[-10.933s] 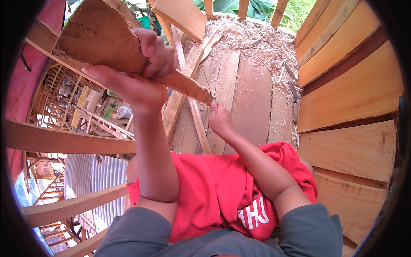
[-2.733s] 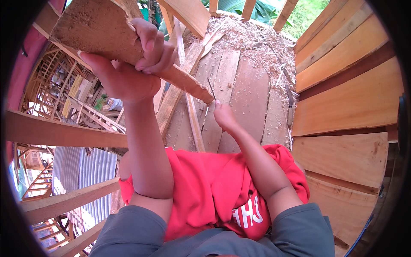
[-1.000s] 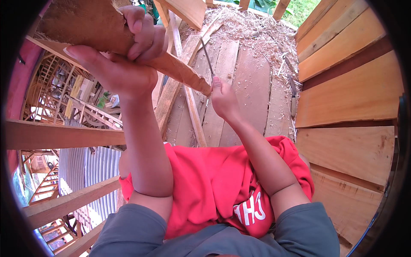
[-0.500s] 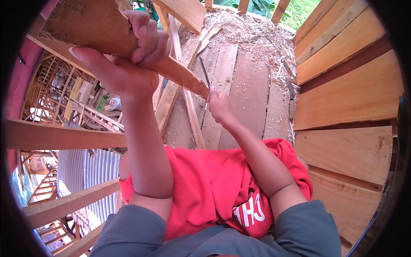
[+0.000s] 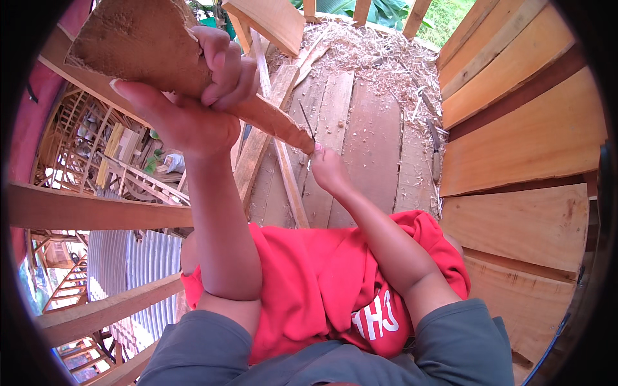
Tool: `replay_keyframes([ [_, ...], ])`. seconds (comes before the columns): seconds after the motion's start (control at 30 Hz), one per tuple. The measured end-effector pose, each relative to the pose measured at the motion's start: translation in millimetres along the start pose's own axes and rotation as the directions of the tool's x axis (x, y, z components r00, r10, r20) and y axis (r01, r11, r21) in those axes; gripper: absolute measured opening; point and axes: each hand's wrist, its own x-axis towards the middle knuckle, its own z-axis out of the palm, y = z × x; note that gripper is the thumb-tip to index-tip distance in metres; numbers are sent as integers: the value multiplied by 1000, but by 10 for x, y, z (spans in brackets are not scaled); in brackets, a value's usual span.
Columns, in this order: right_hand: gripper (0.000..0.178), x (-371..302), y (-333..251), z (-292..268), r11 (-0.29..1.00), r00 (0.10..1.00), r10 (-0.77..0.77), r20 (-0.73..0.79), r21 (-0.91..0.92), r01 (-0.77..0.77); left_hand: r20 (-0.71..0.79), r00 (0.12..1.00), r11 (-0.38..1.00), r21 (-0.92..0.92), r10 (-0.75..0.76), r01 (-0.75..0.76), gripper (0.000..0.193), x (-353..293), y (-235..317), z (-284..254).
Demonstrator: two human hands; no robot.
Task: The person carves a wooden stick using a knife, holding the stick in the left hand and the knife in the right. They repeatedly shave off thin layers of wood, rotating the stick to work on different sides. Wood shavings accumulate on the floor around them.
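Note:
My left hand [image 5: 193,125] is wrapped round a long carved piece of wood [image 5: 132,51], raised at the upper left. Its broad, rough-cut end faces me, and a narrower shaft slopes down to the right. At the tip of that shaft, my right hand [image 5: 329,172] is closed on a knife whose thin dark blade [image 5: 306,119] points up and away, against or very near the wood. The fingers hide most of the knife's handle. Red cloth [image 5: 309,270] lies over my lap.
Pale shavings [image 5: 380,55] cover the far end of the plank floor [image 5: 370,141]. A wooden-handled blade [image 5: 436,157] lies by the right plank wall [image 5: 521,148]. Loose boards [image 5: 264,145] lean ahead on the left. Rails [image 5: 103,206] border the left side, with corrugated sheets [image 5: 151,257] beyond.
My right hand and the knife have shifted slightly down, toward me. The blade looks narrower now, as if turned. The left hand keeps its grip on the wood, which has moved slightly.

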Motion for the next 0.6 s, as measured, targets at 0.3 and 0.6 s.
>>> replay_keyframes([
  [0.3,34,-90,-219,-61,994,992,-109,-59,5,109,-34,999,998,62,30,-28,80,-41,48,-188],
  [0.6,36,-179,-433,-149,978,990,-130,-52,160,137,-52,997,997,54,61,-58,82,-59,72,-253],
])
